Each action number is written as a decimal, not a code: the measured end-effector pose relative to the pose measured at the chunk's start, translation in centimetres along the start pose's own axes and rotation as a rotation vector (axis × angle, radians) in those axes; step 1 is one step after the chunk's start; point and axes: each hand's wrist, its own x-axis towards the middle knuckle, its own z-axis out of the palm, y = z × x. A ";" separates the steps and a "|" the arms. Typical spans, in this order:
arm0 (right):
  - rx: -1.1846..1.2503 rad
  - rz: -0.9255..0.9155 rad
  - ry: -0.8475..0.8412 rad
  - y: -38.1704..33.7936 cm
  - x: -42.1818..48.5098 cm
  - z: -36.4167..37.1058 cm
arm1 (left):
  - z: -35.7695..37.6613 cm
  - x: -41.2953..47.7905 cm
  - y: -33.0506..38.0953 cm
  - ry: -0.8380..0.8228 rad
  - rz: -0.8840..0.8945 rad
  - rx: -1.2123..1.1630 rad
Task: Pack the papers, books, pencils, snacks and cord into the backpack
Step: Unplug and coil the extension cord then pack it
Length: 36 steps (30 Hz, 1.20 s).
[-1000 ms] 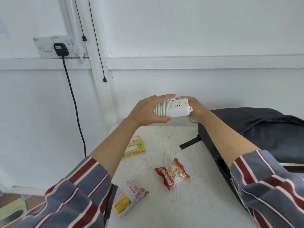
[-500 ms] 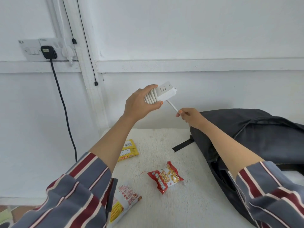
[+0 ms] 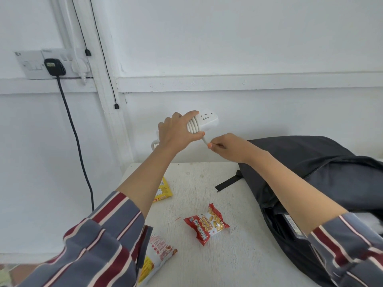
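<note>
White power strip (image 3: 208,121), socket holes facing up, with its white cord (image 3: 192,126) wound in tight loops round one end. Held up at centre frame against the wall, above the table (image 3: 228,266). Gripped round the coils by the left hand (image 3: 176,133), fingers curled over. Loose cord end pinched by the right hand (image 3: 230,149) just lower right, in front of the dark backpack (image 3: 310,162).

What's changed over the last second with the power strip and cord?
The right hand let go of the power strip, pulled its cord out taut, and now pinches it close under the strip. The left hand kept gripping the strip. The three snack packets and backpack stayed put.
</note>
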 end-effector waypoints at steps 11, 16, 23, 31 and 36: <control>-0.102 -0.168 0.346 1.6 -0.2 -1.1 | 1.4 -0.2 0.4 -0.132 0.138 0.068; 0.093 -0.127 0.346 1.8 0.2 -1.4 | 2.2 -0.9 0.8 -0.202 0.174 -0.013; 0.287 -0.060 0.398 2.2 0.5 -1.5 | 3.1 -1.3 1.2 -0.137 0.147 -0.172; 0.510 0.077 0.548 3.5 0.5 -2.6 | 1.8 0.1 1.5 -0.121 0.184 -0.256; 0.489 0.129 0.468 6.5 -1.0 -3.2 | 1.4 1.0 2.2 -0.075 0.141 -0.276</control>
